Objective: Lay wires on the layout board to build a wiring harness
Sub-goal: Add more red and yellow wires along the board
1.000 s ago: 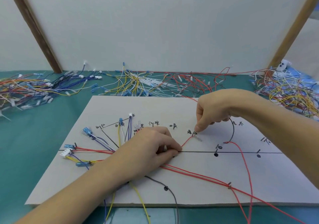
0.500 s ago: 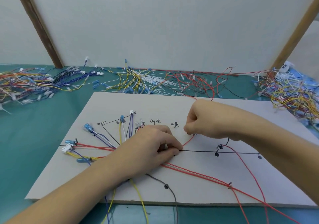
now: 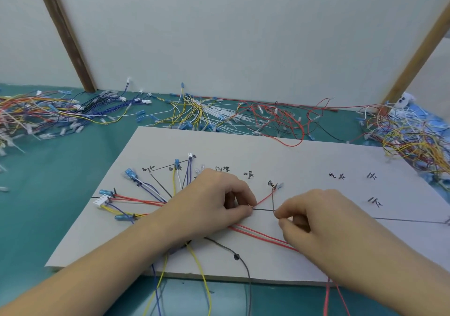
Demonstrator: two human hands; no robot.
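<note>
Red wire (image 3: 264,198) pinched by left hand (image 3: 214,203) | right hand (image 3: 314,215) pinches black wire (image 3: 273,200) | layout board (image 3: 304,164)

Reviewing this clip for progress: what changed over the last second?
The right hand came down from the clear terminal toward the left hand, now pinching the thin dark wire at the trunk line. The left hand kept pinning the bundle on the layout board.

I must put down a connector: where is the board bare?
Bare: the board's far strip behind the labels, and its near edge right of the grey wire. Crowded: the fan of wires by the left hand.
</note>
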